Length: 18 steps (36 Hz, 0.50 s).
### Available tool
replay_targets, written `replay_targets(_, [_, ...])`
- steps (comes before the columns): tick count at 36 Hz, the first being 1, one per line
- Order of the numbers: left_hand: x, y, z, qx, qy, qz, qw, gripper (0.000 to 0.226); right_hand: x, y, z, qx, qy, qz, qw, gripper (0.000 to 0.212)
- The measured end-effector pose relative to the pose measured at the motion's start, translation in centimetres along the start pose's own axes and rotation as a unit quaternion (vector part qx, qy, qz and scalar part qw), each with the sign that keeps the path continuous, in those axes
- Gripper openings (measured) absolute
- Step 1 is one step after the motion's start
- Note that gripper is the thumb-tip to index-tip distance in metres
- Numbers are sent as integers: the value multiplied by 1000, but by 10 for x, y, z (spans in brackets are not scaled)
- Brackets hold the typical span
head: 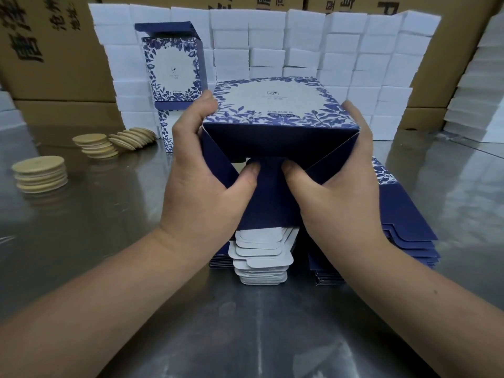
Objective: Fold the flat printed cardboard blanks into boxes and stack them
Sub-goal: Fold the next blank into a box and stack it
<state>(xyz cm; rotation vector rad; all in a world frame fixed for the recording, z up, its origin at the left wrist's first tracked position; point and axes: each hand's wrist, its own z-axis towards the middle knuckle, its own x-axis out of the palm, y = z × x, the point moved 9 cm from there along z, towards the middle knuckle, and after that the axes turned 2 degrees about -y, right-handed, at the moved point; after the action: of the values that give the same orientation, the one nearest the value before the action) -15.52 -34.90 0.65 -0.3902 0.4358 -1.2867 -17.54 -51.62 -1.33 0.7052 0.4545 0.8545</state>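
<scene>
Behind a shiny steel table (81,241), brown cartons (41,50) with black printing are seen, and in front of them a wall of plain white blocks (300,50) is built across the upper part of the frame. At the upper left a finished box (174,69) is placed upright on top of another one, with its dark blue lid flap open. Three piles of round pale wooden discs (41,173) are laid at the left side of the table; one of them is fanned out sideways.

In the centre of the frame a half-folded box (272,110) is held up by both hands. Its top face is white in the middle with small print and is framed by blue leaves and flowers. The end turned to the camera is plain dark blue, and its side flaps are folded inwards at a slant. The left hand (201,181) is curled round the left side of the box, with the fingers behind the edge and the thumb pressed on the middle flap. The right hand (335,192) is closed on the right side in the same way, its thumb pressed just beside the other thumb. Under the hands, at the lower centre and right, a stack of flat blanks (403,227) is lying on the table. It is dark blue outside, and white rounded tabs are shown toward the camera.
</scene>
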Motion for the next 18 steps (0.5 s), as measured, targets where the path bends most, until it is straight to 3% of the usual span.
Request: replay_targets(18, [-1,4,2,3,-13,18,1000,66,-1,-1,1,-12,-13,0,1000,78])
